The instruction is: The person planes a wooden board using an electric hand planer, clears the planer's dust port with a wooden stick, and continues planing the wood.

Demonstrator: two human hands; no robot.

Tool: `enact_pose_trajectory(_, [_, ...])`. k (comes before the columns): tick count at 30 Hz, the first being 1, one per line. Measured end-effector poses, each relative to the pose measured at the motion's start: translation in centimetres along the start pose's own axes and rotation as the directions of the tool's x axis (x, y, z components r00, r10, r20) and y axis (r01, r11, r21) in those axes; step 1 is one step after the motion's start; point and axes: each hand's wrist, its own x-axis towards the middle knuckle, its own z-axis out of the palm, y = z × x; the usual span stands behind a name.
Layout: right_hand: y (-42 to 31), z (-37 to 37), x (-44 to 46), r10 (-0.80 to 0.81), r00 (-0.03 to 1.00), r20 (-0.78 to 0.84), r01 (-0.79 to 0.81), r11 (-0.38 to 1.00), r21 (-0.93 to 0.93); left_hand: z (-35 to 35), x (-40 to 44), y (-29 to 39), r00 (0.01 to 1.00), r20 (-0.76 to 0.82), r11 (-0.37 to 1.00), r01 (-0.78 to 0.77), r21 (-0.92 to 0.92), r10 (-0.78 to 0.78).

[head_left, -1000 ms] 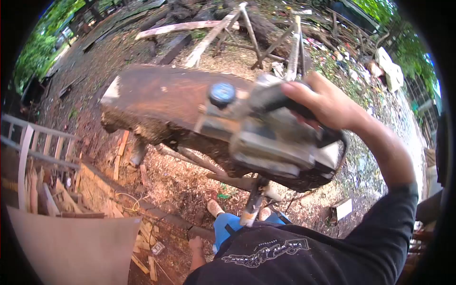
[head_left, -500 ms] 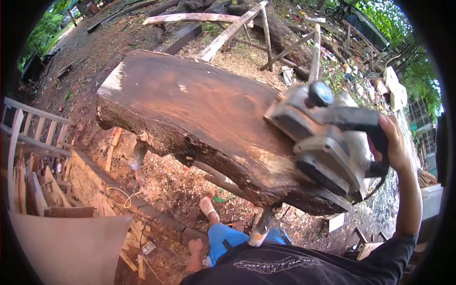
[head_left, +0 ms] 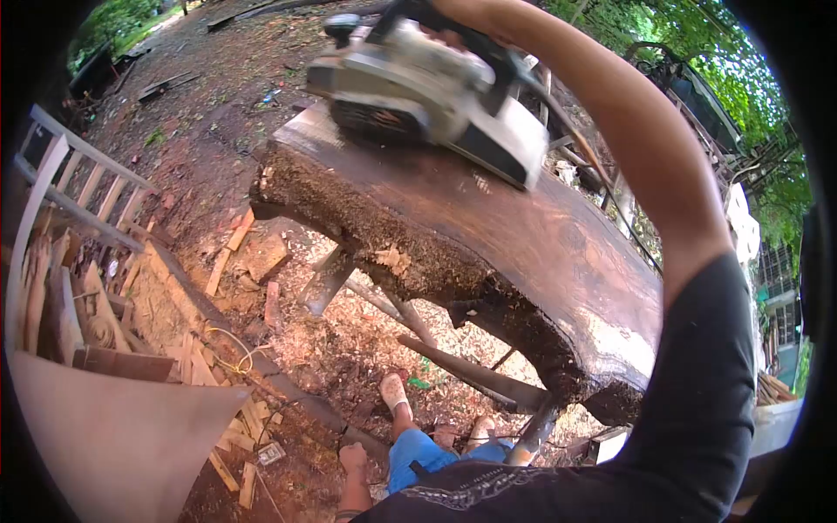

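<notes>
Right hand [head_left: 475, 13] is closed around the rear handle of the planer [head_left: 410, 96]; its fingers are partly hidden, so I cannot tell how firm the grip is. Left hand [head_left: 353, 457] is low beside the blue shorts [head_left: 418, 455], its fingers curled in a loose fist, with nothing seen in it, away from the front knob [head_left: 342, 26].

With only one hand on the planer, it could, I judge, twist or jump if its blade meets a knot or hard grain. Its front is near the end of the slab [head_left: 540, 240], so the nose could dip there and cut too deep. The cord [head_left: 639, 240] passes near the slab's far edge and might catch on it and pull the planer aside. Slanted legs [head_left: 536, 427] carry the slab, and a hard push could perhaps rock it.

The planer lies directly under the right hand, toward the slab's left end; the slab is below both.
</notes>
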Motion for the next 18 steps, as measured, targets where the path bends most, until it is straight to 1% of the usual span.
enact_pose_trajectory(1, [-0.9,1.0,1.9,-0.010,0.999,0.033,0.008,0.997,0.073,-0.6,-0.8,0.0,0.999,-0.005,0.997,0.046,-0.060,-0.046])
enact_pose_trajectory(2, [-1.1,1.2,4.3,0.063,0.997,0.045,-0.066,0.996,0.067,-1.0,-1.0,0.4,0.997,-0.011,0.989,0.079,-0.125,-0.081])
enact_pose_trajectory(3, [-0.7,1.7,6.6,0.054,0.997,0.048,-0.059,0.992,0.112,-1.5,-1.0,0.3,0.990,-0.041,0.986,0.128,-0.107,-0.133])
enact_pose_trajectory(5, [0.3,2.3,8.7,0.179,0.984,-0.019,-0.169,0.954,0.248,-2.0,-0.8,0.0,0.968,-0.099,0.971,0.223,-0.081,-0.231])
enact_pose_trajectory(6, [-0.3,2.1,6.9,0.170,0.985,-0.022,-0.161,0.963,0.214,-2.2,-0.8,-0.6,0.990,-0.137,0.998,0.050,0.034,-0.045])
enact_pose_trajectory(7, [-0.5,2.1,4.6,0.158,0.987,-0.022,-0.152,0.972,0.178,-2.5,-0.8,-1.2,0.978,-0.153,0.981,-0.117,0.153,0.141])
enact_pose_trajectory(8, [-0.6,1.9,2.0,0.134,0.990,-0.053,-0.122,0.975,0.183,-2.9,-1.6,-1.6,0.971,-0.154,0.970,-0.155,0.188,0.185])
enact_pose_trajectory(9, [0.0,1.5,0.6,0.187,0.980,-0.064,-0.175,0.972,0.156,-3.2,-2.4,-2.0,0.961,-0.154,0.956,-0.192,0.223,0.229])
enact_pose_trajectory(10, [0.5,1.0,-2.0,0.184,0.982,-0.034,-0.175,0.967,0.186,-3.2,-2.9,-1.6,0.977,-0.158,0.979,-0.115,0.165,0.142])
enact_pose_trajectory(11, [0.0,0.4,-5.8,0.231,0.970,-0.081,-0.218,0.965,0.146,-3.3,-4.2,-0.3,0.986,-0.156,0.994,-0.037,0.106,0.053])
enact_pose_trajectory(12, [0.5,-0.5,-9.1,0.269,0.962,-0.045,-0.259,0.954,0.153,-3.1,-4.8,-0.3,0.986,-0.156,0.988,-0.038,0.151,0.061])
enact_pose_trajectory(13, [0.6,-1.0,-12.9,0.299,0.951,-0.081,-0.283,0.945,0.163,-2.7,-5.1,-0.3,0.985,-0.156,0.980,-0.038,0.197,0.070])
enact_pose_trajectory(14, [1.2,-1.7,-16.9,0.225,0.972,-0.074,-0.214,0.968,0.132,-2.1,-5.5,-0.2,0.985,-0.152,0.969,-0.043,0.242,0.081])
enact_pose_trajectory(15, [1.8,-2.5,-20.8,0.282,0.957,-0.072,-0.268,0.950,0.161,-1.7,-6.8,0.7,0.985,-0.147,0.967,-0.049,0.251,0.088])
enact_pose_trajectory(16, [2.9,-3.2,-24.8,0.316,0.943,-0.102,-0.300,0.943,0.143,-1.3,-8.8,2.6,0.985,-0.142,0.964,-0.059,0.261,0.099])
enact_pose_trajectory(17, [3.3,-4.2,-28.9,0.329,0.939,-0.098,-0.316,0.940,0.129,-0.8,-10.2,3.7,0.985,-0.134,0.959,-0.073,0.272,0.113])
enact_pose_trajectory(18, [4.2,-4.9,-32.9,0.337,0.935,-0.114,-0.318,0.935,0.157,0.4,-9.6,3.2,0.981,-0.110,0.944,-0.117,0.310,0.157])
